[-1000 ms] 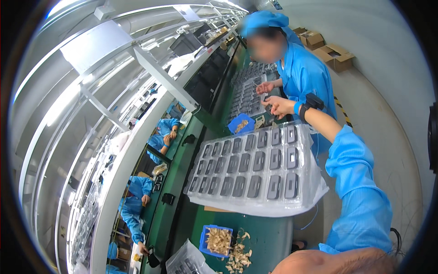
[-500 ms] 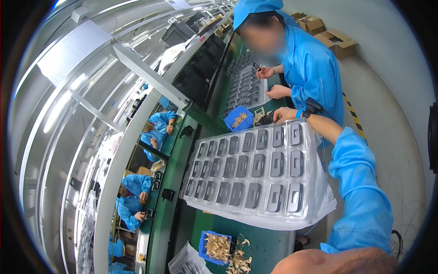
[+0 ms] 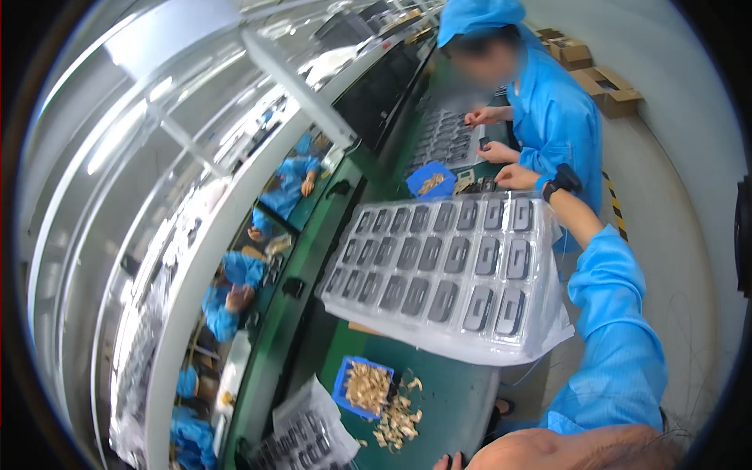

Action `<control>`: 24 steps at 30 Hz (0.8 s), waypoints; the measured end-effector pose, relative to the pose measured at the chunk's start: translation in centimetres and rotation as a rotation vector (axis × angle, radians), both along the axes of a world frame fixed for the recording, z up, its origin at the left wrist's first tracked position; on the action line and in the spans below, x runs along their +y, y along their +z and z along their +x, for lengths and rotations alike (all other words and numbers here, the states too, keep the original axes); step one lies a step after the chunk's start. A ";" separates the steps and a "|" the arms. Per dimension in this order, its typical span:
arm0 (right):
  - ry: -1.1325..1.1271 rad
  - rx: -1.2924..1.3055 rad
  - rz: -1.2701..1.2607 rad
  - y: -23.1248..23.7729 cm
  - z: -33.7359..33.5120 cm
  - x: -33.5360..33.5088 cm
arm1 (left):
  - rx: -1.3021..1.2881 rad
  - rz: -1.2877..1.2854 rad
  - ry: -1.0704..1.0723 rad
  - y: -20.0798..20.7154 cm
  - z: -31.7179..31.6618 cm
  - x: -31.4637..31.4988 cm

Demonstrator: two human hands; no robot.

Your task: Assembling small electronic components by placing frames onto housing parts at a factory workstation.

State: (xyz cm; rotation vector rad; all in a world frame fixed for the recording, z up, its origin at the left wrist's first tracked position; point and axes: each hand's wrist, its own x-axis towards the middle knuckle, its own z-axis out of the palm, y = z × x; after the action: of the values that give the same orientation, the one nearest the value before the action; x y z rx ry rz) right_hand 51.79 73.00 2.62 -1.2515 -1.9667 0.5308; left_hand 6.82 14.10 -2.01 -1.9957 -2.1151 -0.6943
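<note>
My right hand (image 3: 518, 177) reaches past the far end of a stack of clear blister trays (image 3: 540, 301). Its fingers are bent together over small dark parts (image 3: 482, 186) on the green bench; what they pinch, if anything, is hidden. Dark grey flat cases (image 3: 430, 253), each with a rectangular window, fill the top tray in rows. At the bottom edge only a few fingertips of my left hand (image 3: 450, 461) show, slightly apart by the bench edge, with nothing seen in them.
Near me stands a blue bin (image 3: 342, 384) of curled beige scraps (image 3: 398, 427), some spilled beside it. A plastic bag (image 3: 313, 439) of dark parts lies left of it. Beyond my right hand, a co-worker (image 3: 552, 117) handles small parts over another tray, near a second blue bin (image 3: 431, 181).
The view has shifted, so the bench sits differently in the picture. My left fingertips have come into view. My right hand stays by the dark parts. The co-worker's hands have moved slightly.
</note>
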 end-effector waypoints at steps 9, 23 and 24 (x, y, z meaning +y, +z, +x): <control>0.068 0.362 -0.117 10.1 4.5 -11.2 | -0.225 0.087 -0.064 5.2 0.9 -3.0; 0.981 0.075 -0.024 7.3 -35.6 -49.7 | -0.286 0.285 0.378 4.5 -8.2 -14.8; 1.013 0.025 0.092 6.1 -37.7 -50.8 | -0.303 0.293 0.370 4.6 -8.4 -14.3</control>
State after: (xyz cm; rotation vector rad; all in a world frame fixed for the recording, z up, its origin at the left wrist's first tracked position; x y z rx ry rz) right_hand 14.11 22.17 8.75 -0.0963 -2.4747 0.8997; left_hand -1.58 -0.20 2.62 -1.3700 -2.2896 -1.2090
